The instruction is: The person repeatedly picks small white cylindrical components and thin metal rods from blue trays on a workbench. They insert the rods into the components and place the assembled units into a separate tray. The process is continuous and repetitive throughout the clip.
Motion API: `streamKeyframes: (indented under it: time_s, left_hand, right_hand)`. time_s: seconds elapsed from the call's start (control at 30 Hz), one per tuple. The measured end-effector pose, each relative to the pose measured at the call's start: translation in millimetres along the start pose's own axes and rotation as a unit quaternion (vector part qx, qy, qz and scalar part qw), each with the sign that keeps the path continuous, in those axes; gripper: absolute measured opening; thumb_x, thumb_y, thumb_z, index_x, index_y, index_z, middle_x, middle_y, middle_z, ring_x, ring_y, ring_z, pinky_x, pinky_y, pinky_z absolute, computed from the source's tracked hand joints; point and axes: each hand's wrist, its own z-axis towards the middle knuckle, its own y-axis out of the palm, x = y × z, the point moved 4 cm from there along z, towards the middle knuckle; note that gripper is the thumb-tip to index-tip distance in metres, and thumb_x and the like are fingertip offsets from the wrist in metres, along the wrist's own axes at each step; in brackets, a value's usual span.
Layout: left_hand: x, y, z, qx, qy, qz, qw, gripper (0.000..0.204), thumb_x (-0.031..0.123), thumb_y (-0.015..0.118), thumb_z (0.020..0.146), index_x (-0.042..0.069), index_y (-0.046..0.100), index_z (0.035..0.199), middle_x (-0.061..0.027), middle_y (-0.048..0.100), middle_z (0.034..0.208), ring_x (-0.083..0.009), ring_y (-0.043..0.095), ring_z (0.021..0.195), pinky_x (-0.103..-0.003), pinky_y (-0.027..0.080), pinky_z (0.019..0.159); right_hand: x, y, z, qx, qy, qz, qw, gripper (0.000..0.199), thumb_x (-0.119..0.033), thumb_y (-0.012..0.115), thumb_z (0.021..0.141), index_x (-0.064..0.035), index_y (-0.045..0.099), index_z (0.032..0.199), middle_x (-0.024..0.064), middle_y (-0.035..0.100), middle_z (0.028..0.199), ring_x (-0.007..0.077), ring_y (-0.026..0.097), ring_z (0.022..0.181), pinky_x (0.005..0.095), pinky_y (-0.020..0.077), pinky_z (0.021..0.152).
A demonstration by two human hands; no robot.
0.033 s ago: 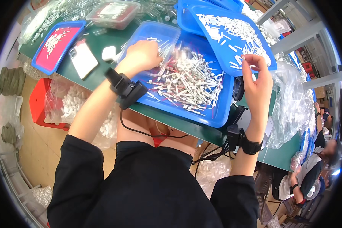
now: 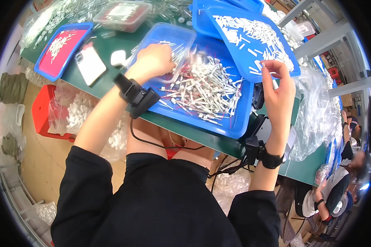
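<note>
My left hand (image 2: 156, 60) is closed over a clear plastic box (image 2: 169, 31) that holds thin white sticks. Its fingertips point down and away, so what they pinch is hidden. My right hand (image 2: 278, 84) is at the near right edge of a tilted blue tray (image 2: 235, 53) strewn with short white tubes (image 2: 261, 31). Its thumb and forefinger are pinched together, and a small white piece (image 2: 275, 84) shows inside the curled fingers. Between the hands, a larger blue tray (image 2: 235, 131) carries a heap of thin white sticks with reddish parts (image 2: 206, 88).
On the green table (image 2: 107, 45) at left are a pink-lined blue tray (image 2: 55, 74), a white phone (image 2: 90, 64) and a white case (image 2: 118, 57). A lidded clear box (image 2: 123, 15) stands behind. Clear plastic bags (image 2: 313, 115) lie at right. Black cables (image 2: 231, 168) hang below; other people sit far right.
</note>
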Motion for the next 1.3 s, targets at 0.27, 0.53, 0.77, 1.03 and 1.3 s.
streamKeyframes:
  time_s: [0.27,0.53,0.77,1.03,1.3]
  left_hand:
    - [-3.5,-14.4,-5.3,0.084,-0.012,-0.122,0.989,0.018,0.017,0.063,0.075,0.001,0.066,0.081,-0.0140,0.067,0.073,-0.0249,0.065,0.068,-0.034,0.051,0.065]
    - [77.5,-77.5,-89.7,0.281,0.244,-0.243,0.896,0.012,-0.005,0.060,0.083,-0.002,0.066,0.093,-0.0079,0.062,0.079,-0.0150,0.059,0.066,-0.025,0.048,0.062]
    - [104.6,-82.1,-124.1,0.240,0.330,-0.286,0.867,0.022,-0.006,0.068,0.076,0.000,0.070,0.096,-0.0090,0.063,0.081,-0.0180,0.061,0.070,-0.026,0.048,0.061]
    - [109.0,-77.9,-130.0,0.230,0.344,-0.278,0.867,0.029,-0.011,0.067,0.073,-0.001,0.070,0.100,-0.0079,0.061,0.081,-0.0176,0.060,0.071,-0.026,0.048,0.061]
    - [114.3,-71.6,-123.6,0.172,0.333,-0.302,0.877,0.022,-0.009,0.068,0.074,-0.002,0.069,0.095,-0.0110,0.066,0.086,-0.0170,0.063,0.069,-0.027,0.051,0.062]
  right_hand:
    - [-10.9,-12.0,-17.9,0.011,0.032,0.036,0.999,0.012,-0.004,0.062,0.087,-0.0033,0.061,0.099,0.0051,0.069,0.085,0.0081,0.059,0.067,0.0221,0.0444,0.060]
    - [-41.0,-18.8,-26.2,-0.026,0.045,0.255,0.965,0.018,0.004,0.063,0.084,0.0003,0.069,0.101,0.0063,0.070,0.089,0.0085,0.062,0.074,0.0210,0.0480,0.067]
    - [-60.4,-23.3,-30.0,-0.065,0.073,0.376,0.921,0.017,0.008,0.062,0.083,0.0054,0.067,0.099,0.0110,0.068,0.094,0.0109,0.061,0.075,0.0225,0.0496,0.066]
    - [-61.3,-31.3,-35.2,-0.111,0.036,0.313,0.943,0.020,0.012,0.064,0.078,0.0033,0.069,0.096,0.0112,0.068,0.088,0.0124,0.061,0.071,0.0234,0.0486,0.061]
    - [-74.8,-24.5,-38.8,-0.076,-0.047,0.115,0.989,0.012,0.003,0.070,0.078,-0.0021,0.069,0.089,0.0079,0.068,0.077,0.0162,0.065,0.066,0.0253,0.0488,0.056]
